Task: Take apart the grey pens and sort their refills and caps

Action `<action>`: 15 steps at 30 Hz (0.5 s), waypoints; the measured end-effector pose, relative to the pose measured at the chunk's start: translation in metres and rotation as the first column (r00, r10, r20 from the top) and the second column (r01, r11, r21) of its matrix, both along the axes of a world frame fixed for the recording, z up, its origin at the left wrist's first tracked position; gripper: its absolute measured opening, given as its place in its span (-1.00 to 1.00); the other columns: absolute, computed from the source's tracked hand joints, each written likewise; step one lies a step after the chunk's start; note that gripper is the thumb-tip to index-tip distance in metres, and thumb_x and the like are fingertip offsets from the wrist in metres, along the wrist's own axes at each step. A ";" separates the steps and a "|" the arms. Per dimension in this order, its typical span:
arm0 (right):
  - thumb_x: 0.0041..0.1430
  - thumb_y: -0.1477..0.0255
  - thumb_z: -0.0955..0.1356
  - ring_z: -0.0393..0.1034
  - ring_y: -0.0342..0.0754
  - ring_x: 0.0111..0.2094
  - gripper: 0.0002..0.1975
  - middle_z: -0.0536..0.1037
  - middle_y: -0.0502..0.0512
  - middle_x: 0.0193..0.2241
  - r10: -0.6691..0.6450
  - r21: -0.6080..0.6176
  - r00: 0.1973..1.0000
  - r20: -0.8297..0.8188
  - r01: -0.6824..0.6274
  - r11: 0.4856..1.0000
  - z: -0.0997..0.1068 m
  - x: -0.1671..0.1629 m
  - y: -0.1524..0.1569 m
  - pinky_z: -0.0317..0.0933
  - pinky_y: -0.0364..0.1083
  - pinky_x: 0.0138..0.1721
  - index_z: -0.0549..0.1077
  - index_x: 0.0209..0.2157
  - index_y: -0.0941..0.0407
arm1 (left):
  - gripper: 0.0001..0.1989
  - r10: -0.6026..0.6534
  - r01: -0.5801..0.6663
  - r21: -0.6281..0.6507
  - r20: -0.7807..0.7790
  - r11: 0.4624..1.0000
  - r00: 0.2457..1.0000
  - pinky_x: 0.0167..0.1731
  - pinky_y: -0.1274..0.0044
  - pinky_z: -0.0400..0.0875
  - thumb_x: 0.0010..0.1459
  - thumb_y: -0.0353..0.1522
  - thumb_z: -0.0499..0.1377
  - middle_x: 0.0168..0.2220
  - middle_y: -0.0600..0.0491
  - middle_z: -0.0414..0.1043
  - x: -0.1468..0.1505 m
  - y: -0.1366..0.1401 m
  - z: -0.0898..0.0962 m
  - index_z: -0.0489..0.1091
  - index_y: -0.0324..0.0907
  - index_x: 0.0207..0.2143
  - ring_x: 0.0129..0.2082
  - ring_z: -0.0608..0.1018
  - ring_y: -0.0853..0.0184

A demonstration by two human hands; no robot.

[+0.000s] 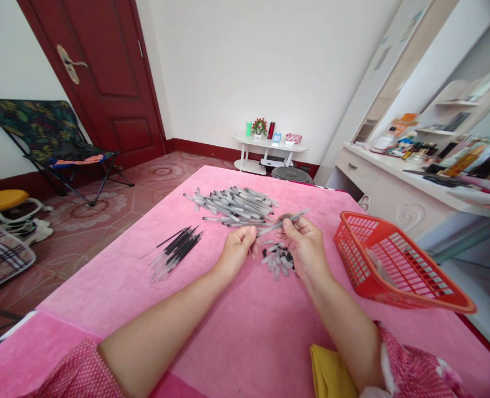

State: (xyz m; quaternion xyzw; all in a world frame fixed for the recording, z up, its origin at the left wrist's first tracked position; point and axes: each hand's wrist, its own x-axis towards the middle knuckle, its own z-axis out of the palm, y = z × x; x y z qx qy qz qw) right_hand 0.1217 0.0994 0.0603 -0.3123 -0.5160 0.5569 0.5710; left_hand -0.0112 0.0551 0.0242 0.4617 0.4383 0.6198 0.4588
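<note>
- The left hand (237, 246) is pinching one end of a slim, greyish pen (300, 214) over the table (245, 331).
- The right hand (307, 243) is gripping that pen farther along, its free end pointing away.
- Small caps (279, 261) are lying between the hands.
- Piled pens (236, 203) are resting toward the far edge, dark refills (182, 250) nearer the left.
- A red basket (349, 257) is standing by the right edge.

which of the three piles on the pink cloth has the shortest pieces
The pile of small caps beside the right hand; the slim refills and pens are longer.
</note>
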 end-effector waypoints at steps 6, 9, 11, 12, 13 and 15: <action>-0.07 0.36 0.40 0.33 -0.19 -0.53 -0.78 0.52 0.06 -0.41 0.004 0.067 0.997 0.081 -0.009 0.998 -0.001 -0.001 0.000 0.26 -0.15 -0.44 0.46 -0.34 0.17 | -0.45 -0.075 0.096 -0.195 0.115 0.976 0.991 -0.71 0.62 -0.03 0.04 0.09 -0.09 -0.74 0.15 0.19 0.000 0.000 0.001 0.16 -0.21 -0.63 -0.77 0.22 0.51; -0.09 0.35 0.41 0.32 -0.19 -0.52 -0.75 0.52 0.06 -0.42 -0.025 0.008 0.999 0.040 0.025 1.000 -0.002 0.001 0.002 0.26 -0.16 -0.45 0.46 -0.33 0.17 | -0.50 -0.031 0.036 -0.103 0.049 0.994 0.998 -0.69 0.63 -0.01 0.02 0.06 0.00 -0.63 0.11 0.31 0.001 0.000 0.000 0.24 -0.23 -0.53 -0.72 0.29 0.51; -0.10 0.37 0.42 0.31 -0.20 -0.53 -0.75 0.51 0.05 -0.43 -0.025 -0.025 1.000 0.012 0.025 0.999 -0.003 0.001 0.003 0.26 -0.17 -0.46 0.46 -0.33 0.17 | -0.54 -0.044 0.046 -0.055 0.034 0.997 0.998 -0.67 0.63 0.02 0.00 0.02 0.06 -0.64 0.14 0.30 0.002 0.000 -0.001 0.24 -0.23 -0.54 -0.71 0.28 0.52; -0.10 0.37 0.42 0.31 -0.20 -0.53 -0.76 0.51 0.05 -0.43 -0.016 -0.027 1.000 0.003 0.016 1.000 -0.004 0.001 0.003 0.26 -0.17 -0.46 0.46 -0.34 0.17 | -0.53 -0.061 0.064 -0.056 0.050 0.996 0.997 -0.67 0.63 0.03 0.01 0.02 0.06 -0.67 0.15 0.26 0.002 0.000 -0.001 0.22 -0.23 -0.57 -0.72 0.26 0.53; -0.09 0.38 0.41 0.31 -0.20 -0.53 -0.77 0.51 0.05 -0.43 -0.003 -0.015 1.000 0.001 0.003 1.000 -0.004 0.001 0.003 0.26 -0.17 -0.46 0.46 -0.34 0.17 | -0.52 -0.083 0.089 -0.072 0.078 0.993 0.993 -0.68 0.62 0.02 0.02 0.02 0.04 -0.71 0.17 0.21 0.002 0.001 -0.001 0.19 -0.22 -0.60 -0.74 0.24 0.53; -0.07 0.39 0.40 0.32 -0.20 -0.52 -0.79 0.51 0.05 -0.42 0.025 0.031 1.000 0.016 -0.026 0.999 -0.004 0.000 0.001 0.26 -0.17 -0.44 0.45 -0.34 0.17 | -0.50 -0.130 0.150 -0.123 0.160 0.981 0.978 -0.71 0.61 0.00 0.06 0.03 -0.02 -0.77 0.19 0.11 0.001 0.001 -0.002 0.11 -0.19 -0.66 -0.78 0.19 0.52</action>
